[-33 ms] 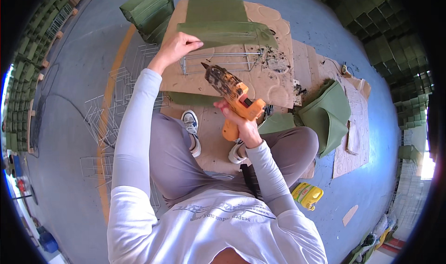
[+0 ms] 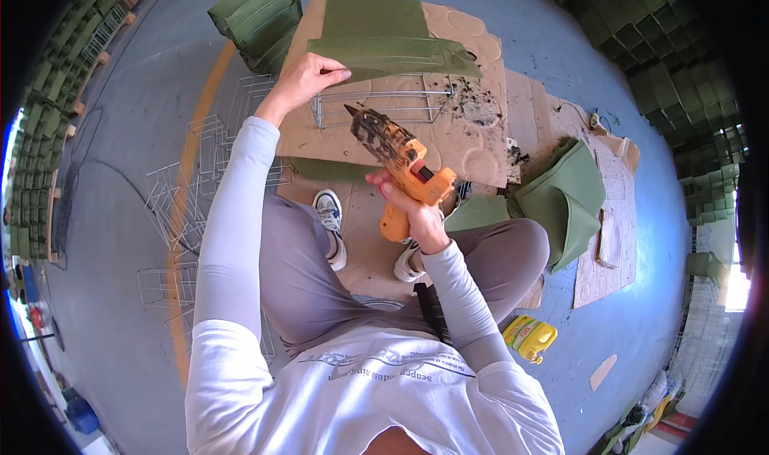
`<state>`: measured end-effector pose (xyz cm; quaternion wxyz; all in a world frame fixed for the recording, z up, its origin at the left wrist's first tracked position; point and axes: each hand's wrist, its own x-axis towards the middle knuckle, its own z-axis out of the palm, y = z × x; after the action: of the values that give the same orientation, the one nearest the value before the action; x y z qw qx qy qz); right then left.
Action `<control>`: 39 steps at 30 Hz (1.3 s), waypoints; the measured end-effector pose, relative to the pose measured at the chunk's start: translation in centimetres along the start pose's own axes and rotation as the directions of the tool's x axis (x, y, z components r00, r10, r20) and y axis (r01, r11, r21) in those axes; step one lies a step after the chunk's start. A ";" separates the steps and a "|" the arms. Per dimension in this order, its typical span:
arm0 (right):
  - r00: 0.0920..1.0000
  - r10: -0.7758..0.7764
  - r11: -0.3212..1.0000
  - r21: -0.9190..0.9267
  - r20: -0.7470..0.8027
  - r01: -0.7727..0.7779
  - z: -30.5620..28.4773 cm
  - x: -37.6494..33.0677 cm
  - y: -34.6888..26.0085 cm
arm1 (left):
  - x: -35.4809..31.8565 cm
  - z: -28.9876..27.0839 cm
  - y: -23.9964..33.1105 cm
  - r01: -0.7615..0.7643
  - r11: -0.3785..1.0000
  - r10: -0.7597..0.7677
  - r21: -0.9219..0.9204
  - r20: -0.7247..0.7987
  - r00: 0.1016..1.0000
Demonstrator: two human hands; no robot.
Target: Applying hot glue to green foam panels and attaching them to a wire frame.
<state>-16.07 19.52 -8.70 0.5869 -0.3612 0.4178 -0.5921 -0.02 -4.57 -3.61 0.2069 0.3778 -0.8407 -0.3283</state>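
My right hand (image 2: pixel 416 207) grips the handle of an orange glue gun (image 2: pixel 420 181). Its blackened, dirty front end tapers to a nozzle that points up and left, near a wire frame (image 2: pixel 380 96) but apart from it. Fingertips of my left hand (image 2: pixel 311 78) pinch the near left edge of a green sheet (image 2: pixel 384 54), which is folded over the far side of that wire frame. Frame and sheet lie on a brown cardboard work surface (image 2: pixel 320 141) in front of me. Dark glue specks spot its right part.
Several bare wire frames (image 2: pixel 172 207) lie on the floor to the left. Green pieces (image 2: pixel 565 199) are heaped at right, beside more cardboard (image 2: pixel 613 255). A yellow jug (image 2: pixel 530 338) stands near my knee. Green boxes (image 2: pixel 255 18) sit far left; stacks line both sides.
The glue gun and my right hand have shifted very slightly left. My left hand stays at the sheet's edge.
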 end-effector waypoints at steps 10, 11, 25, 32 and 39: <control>1.000 0.003 0.999 0.035 0.023 -0.004 3.6 3.9 2.8 | -0.1 0.6 -1.9 -0.057 0.980 0.040 -0.188 -0.096 0.995; 1.000 0.010 0.999 0.035 0.026 -0.011 3.7 4.1 2.8 | -0.1 0.6 -1.7 -0.057 0.978 0.039 -0.200 -0.091 0.995; 0.998 0.047 0.998 -0.029 -0.038 -0.048 3.7 5.1 3.7 | 0.2 1.1 -2.6 -0.049 0.965 0.013 -0.258 -0.141 0.990; 0.999 0.040 0.999 -0.005 -0.030 -0.040 3.7 5.0 3.3 | 0.2 1.1 -2.8 -0.022 0.956 -0.021 -0.293 -0.145 0.989; 0.998 0.056 0.998 -0.024 -0.036 -0.057 3.6 5.0 3.2 | 0.1 1.1 -2.9 -0.022 0.956 -0.022 -0.291 -0.148 0.989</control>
<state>-11.73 14.41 -10.59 0.5915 -0.3461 0.4454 -0.5762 0.71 -5.70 -6.38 0.3229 0.3664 -0.7651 -0.4197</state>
